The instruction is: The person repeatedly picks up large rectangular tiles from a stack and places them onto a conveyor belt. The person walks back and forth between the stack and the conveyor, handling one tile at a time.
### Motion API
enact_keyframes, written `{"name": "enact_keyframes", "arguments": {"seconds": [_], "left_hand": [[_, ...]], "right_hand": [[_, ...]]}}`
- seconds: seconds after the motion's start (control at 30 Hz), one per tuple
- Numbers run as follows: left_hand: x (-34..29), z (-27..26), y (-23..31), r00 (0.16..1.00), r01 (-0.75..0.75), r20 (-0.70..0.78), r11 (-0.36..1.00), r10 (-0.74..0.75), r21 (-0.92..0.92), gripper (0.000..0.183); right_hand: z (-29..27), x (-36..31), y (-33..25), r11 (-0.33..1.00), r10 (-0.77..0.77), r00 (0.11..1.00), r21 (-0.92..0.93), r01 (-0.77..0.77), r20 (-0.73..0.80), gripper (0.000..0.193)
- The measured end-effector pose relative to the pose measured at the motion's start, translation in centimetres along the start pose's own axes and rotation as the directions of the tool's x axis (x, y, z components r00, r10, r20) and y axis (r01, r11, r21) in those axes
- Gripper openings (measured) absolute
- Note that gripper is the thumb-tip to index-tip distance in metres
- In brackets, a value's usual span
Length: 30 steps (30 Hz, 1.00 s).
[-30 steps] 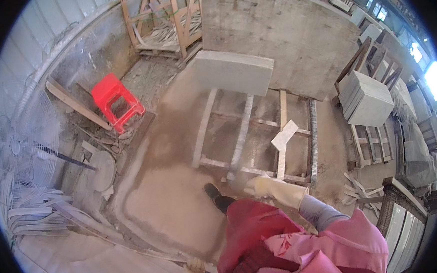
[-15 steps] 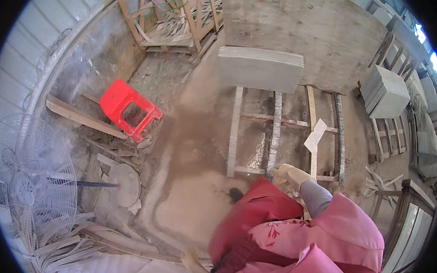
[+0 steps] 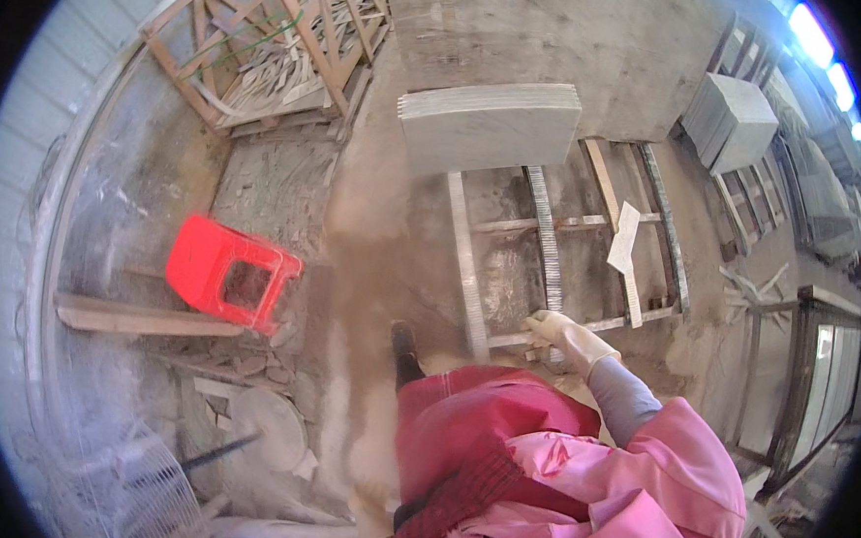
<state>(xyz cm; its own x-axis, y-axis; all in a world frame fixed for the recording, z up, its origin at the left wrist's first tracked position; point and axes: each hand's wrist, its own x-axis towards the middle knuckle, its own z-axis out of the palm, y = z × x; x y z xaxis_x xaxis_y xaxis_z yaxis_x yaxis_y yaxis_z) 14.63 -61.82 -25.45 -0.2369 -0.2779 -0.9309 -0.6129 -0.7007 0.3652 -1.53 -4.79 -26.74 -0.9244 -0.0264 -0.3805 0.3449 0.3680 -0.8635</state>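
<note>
My right hand (image 3: 556, 330), in a pale cream rubber glove, is held out over the near end of a ridged rail of a low frame (image 3: 545, 232) on the floor. Its fingers look loosely extended with nothing visible in them; whether they touch the rail I cannot tell. My left hand (image 3: 370, 514), gloved alike, hangs low beside my red apron (image 3: 488, 404), its fingers hidden or blurred. A stack of grey-white slabs (image 3: 491, 132) stands on edge at the frame's far end. A pale angled offcut (image 3: 625, 237) lies across a wooden rail.
A red plastic stool (image 3: 232, 273) lies tipped at left, near a wooden plank (image 3: 147, 316). A wire-caged fan (image 3: 134, 504) stands lower left. A slatted wooden crate (image 3: 333, 48) holds strips at the back. More slabs (image 3: 732, 122) and a dark rack (image 3: 803, 394) are on the right.
The view has shifted, so the stool and slab stack sit further left. My right hand now overlaps the ridged rail's near end, and my dark shoe shows more clearly.
</note>
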Motion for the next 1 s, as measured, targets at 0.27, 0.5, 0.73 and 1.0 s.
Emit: {"name": "enact_keyframes", "arguments": {"seconds": [0.27,0.5,0.73,1.0], "left_hand": [[7.4,14.4,18.1,0.917,-0.397,0.251,0.763,0.309,0.511,0.029],[14.4,21.8,24.9,0.817,-0.565,0.528,0.505,0.232,0.652,0.034],[22.0,28.1,24.4,0.864,-0.372,0.498,0.576,-0.072,0.728,0.038],[16.2,45.0,25.6,0.84,-0.456,0.527,0.356,-0.131,0.816,0.036]], "right_hand": [[2.6,0.0,-5.6,0.595,0.803,0.588,0.192,-0.781,-0.094,0.032],[5.5,2.3,-9.2,0.746,0.658,0.706,0.1,-0.659,-0.26,0.044],[5.1,1.8,-9.1,0.702,0.682,0.636,0.079,-0.708,-0.361,0.044],[0.5,8.2,-5.0,0.465,0.847,0.526,0.587,-0.662,-0.078,0.047]]}}
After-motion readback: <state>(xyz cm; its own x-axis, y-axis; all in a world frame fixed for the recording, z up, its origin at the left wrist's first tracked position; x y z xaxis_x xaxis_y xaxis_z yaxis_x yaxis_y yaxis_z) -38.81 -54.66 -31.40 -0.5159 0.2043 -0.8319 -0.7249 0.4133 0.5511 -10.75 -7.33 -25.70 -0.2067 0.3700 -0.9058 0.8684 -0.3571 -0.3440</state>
